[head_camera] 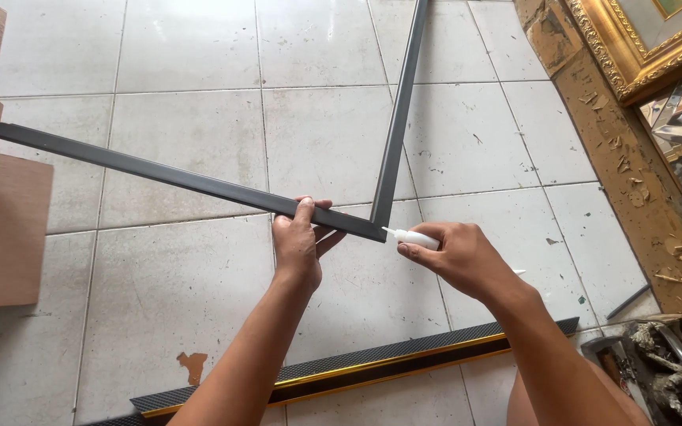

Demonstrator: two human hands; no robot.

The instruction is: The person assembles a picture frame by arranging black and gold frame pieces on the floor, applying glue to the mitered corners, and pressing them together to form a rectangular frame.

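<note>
The two long dark grey frame strips (199, 183) meet in a mitred corner (378, 229) above the white tiled floor (183, 87), and this corner is the landmark here. One strip runs from the corner far to the left and slightly up, the other strip (399, 110) runs from the corner almost straight up to the top edge of the view. Just right of the corner is the small white glue bottle (414, 237); its thin nozzle touches the outer edge of the corner. The right hand (455, 256) is closed around this bottle, with the fingers folded over its body, so only the front part of the bottle shows. Left of the corner, the left hand (300, 244) holds the left-running strip: the thumb lies on top of it and the fingers are under it, so the grip is closed on the strip.

Below the corner, near the person's arms, a long black moulding with a gold edge (372, 364) lies flat on the floor. Far right of the corner stands a rough brown wooden board (633, 181), and above it an ornate gold picture frame (633, 55). Far left of the corner are flat brown plywood panels (1, 229). At the lower right of the corner is a pile of scrap pieces (665, 355).
</note>
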